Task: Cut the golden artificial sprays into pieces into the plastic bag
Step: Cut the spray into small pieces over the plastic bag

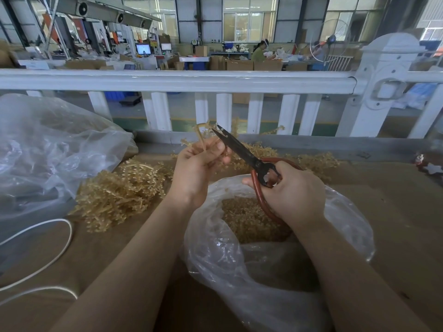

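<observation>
My left hand (197,167) grips a golden spray (203,135) that sticks up above its fingers. My right hand (292,190) holds black scissors with red loop handles (242,152); the blade tips sit at the spray, nearly closed. Below both hands lies an open clear plastic bag (215,248) with cut golden pieces (244,219) inside. A pile of uncut golden sprays (117,192) lies on the brown table to the left, and more sprays (316,161) lie behind my right hand.
A large crumpled clear plastic bag (48,152) fills the left side. A white cable (55,255) loops at the lower left. A white railing (191,80) runs across behind the table. A small red and white object (429,166) sits at the right edge.
</observation>
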Tool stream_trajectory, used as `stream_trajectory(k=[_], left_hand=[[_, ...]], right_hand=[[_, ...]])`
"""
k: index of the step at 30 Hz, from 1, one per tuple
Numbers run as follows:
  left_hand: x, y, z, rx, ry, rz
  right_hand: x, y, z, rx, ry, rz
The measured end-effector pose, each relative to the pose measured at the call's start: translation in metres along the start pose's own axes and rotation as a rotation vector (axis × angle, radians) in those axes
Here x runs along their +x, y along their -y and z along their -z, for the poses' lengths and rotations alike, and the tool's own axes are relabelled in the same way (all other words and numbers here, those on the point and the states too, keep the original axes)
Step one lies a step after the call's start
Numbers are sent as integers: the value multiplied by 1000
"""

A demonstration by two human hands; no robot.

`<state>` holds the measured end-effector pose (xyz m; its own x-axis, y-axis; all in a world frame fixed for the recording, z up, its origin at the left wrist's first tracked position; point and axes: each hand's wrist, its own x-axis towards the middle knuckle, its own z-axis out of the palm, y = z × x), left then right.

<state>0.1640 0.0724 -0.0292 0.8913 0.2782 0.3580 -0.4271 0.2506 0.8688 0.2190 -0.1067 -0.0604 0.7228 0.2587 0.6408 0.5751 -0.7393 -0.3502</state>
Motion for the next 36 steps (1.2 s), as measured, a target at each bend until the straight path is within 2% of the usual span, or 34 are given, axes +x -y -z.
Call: stream_trajectory(k=[16,21,28,31,36], left_hand=[[0,2,0,3,-32,24],[2,2,-4,-79,-136,99],[4,2,-2,-264,-295,222],[3,1,-3,-197,-275,245],[-2,10,-15,5,-200,367]], right_hand=[[0,-2,-6,-3,37,-12],[-1,0,-6,88,14,-19],[1,-2,-6,92,103,-34],[2,-1,-7,232,82,-111],[10,4,-2,692,90,-258]])
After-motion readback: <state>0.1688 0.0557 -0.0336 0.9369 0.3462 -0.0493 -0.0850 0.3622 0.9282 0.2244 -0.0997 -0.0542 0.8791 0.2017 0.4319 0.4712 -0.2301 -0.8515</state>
